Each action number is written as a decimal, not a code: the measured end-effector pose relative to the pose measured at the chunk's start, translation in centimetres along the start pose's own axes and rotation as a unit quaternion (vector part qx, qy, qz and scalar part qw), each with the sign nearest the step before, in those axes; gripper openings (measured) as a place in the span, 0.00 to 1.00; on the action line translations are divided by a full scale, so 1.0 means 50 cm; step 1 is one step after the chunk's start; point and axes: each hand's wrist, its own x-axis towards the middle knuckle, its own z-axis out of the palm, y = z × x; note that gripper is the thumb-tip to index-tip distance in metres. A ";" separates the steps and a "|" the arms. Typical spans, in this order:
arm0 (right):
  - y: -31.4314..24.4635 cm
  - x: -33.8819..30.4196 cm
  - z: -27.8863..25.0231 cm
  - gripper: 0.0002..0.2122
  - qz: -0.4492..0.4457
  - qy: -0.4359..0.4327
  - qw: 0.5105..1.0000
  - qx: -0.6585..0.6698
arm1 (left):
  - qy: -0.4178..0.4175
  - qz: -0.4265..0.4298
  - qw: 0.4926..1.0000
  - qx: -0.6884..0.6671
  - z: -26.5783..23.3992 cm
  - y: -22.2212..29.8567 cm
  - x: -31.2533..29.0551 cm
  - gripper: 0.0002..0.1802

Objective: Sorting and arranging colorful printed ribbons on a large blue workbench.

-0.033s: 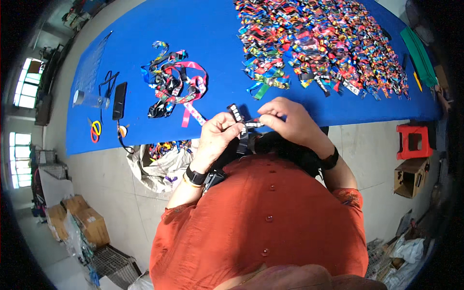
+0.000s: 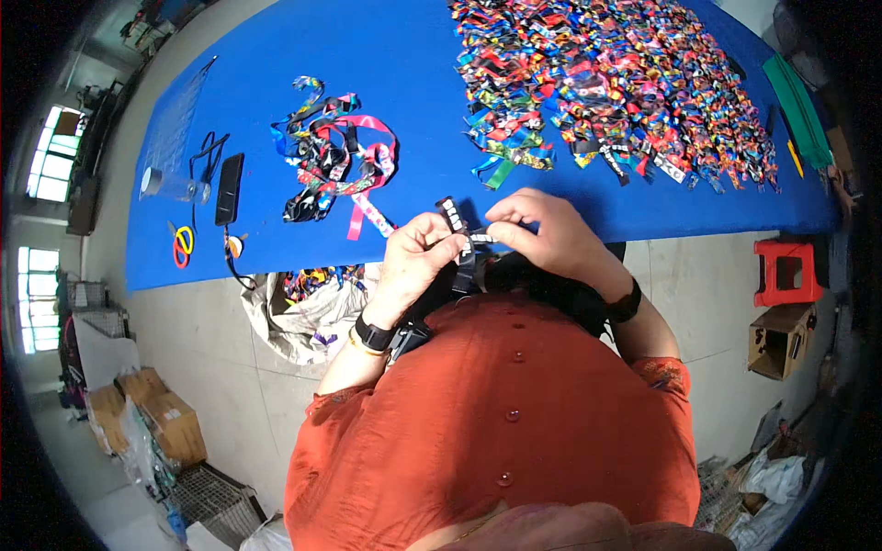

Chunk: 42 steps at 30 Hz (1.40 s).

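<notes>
Left grip: Your left hand (image 2: 412,260) has thumb and forefinger clamped on a black strip (image 2: 451,214) with white lettering; the pinch sits near a crossing of the material, probably to keep the layers from slipping.
Right grip: Your right hand (image 2: 551,241) has its fingertips drawn together on the outer end of the crosswise piece, seemingly to hold that end out flat against your left pinch.
Black strip position: Between your two hands, just off the near edge of the blue surface (image 2: 413,83); one length stands upward, another hangs toward your lap. Whether it is looped or knotted is too small to tell.
Pale sack (image 2: 303,321): Open beneath the near edge, to your left, with colorful pieces inside; presumably set low to leave the surface free.
Loose ribbons (image 2: 323,151): A tangled heap ahead of your left hand, likely placed for a short reach.
Scissors (image 2: 180,251): Red and yellow handles, at the left side, apart from the ribbons.
Phone (image 2: 229,188): Lies beyond the scissors, beside a clear bottle (image 2: 175,188), probably out of your working space.
Large ribbon spread (image 2: 606,87): Covers the far right, well apart from the loose heap, perhaps to prevent mixing.
</notes>
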 end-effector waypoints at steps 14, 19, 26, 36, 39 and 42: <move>-0.014 0.008 0.051 0.06 -0.040 -0.057 0.995 -0.067 | -0.038 0.045 0.998 0.039 -0.007 0.014 -0.028 0.05; -0.006 -0.002 0.018 0.08 -0.021 0.020 1.000 0.001 | -0.016 0.046 0.993 0.104 -0.033 0.068 0.029 0.05; 0.147 -0.080 -0.115 0.07 0.071 0.226 0.969 -0.070 | 0.057 0.125 0.985 0.104 -0.138 0.239 0.313 0.07; 0.179 -0.083 -0.142 0.03 -0.004 0.276 0.916 -0.291 | 0.168 0.100 0.977 0.086 -0.184 0.278 0.757 0.06; 0.174 -0.080 -0.139 0.03 0.012 0.261 0.918 -0.299 | 0.190 0.068 0.975 0.090 -0.202 0.254 0.854 0.06; 0.196 -0.089 -0.138 0.04 0.019 0.260 0.916 -0.306 | 0.214 0.043 0.973 0.077 -0.209 0.228 0.927 0.07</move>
